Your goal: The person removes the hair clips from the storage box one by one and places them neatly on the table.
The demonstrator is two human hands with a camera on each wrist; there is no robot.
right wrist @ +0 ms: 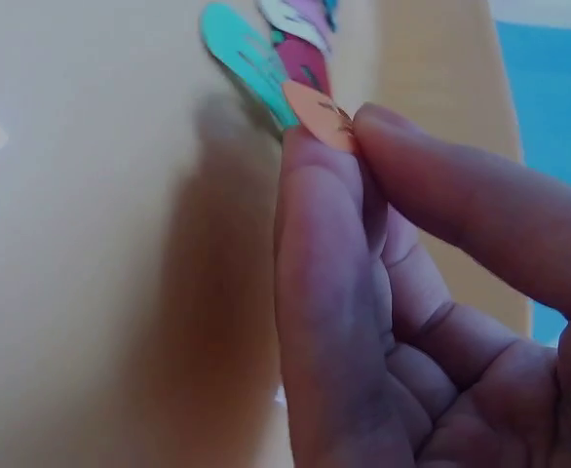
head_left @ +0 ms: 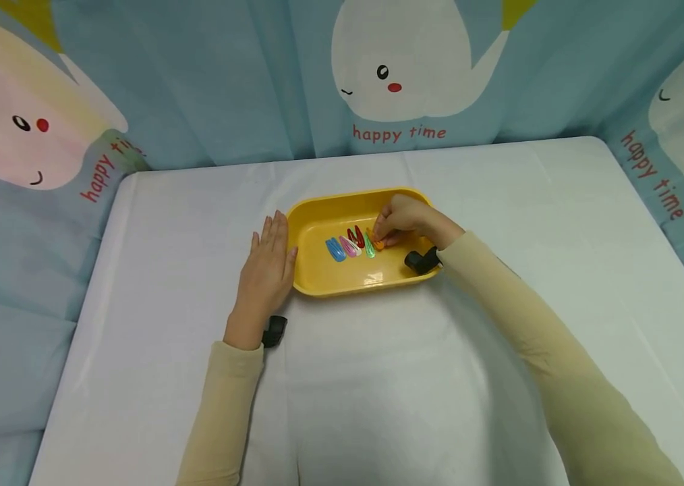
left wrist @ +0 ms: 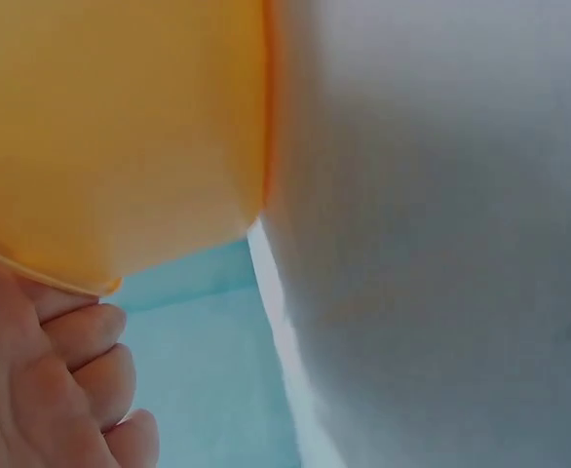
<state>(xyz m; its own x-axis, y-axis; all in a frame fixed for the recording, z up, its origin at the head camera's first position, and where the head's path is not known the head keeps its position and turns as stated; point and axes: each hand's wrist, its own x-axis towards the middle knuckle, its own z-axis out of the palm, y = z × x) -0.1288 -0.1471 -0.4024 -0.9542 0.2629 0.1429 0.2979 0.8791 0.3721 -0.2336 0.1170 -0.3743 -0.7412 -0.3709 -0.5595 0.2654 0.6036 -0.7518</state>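
Observation:
A yellow tray (head_left: pixel 318 278) holds a row of hair snap clips. From the left come blue clips (head_left: pixel 335 250), a pink clip (head_left: pixel 349 246) with a white one beside it, dark red clips (head_left: pixel 359 236) and a green clip (head_left: pixel 369 246). My right hand (head_left: pixel 407 216) pinches an orange hair clip (right wrist: pixel 317 117) between thumb and finger at the right end of the row, next to the green one. With its fingers straight, my left hand (head_left: pixel 264 270) lies along the tray's left rim, and its thumb points toward that side.
The tray stands on a white-covered table (head_left: pixel 372 378). Behind and beside the table hangs a blue curtain (head_left: pixel 226 88) with whale prints. Each wrist carries a small black camera, the right one (head_left: pixel 422 262) close over the tray's right end.

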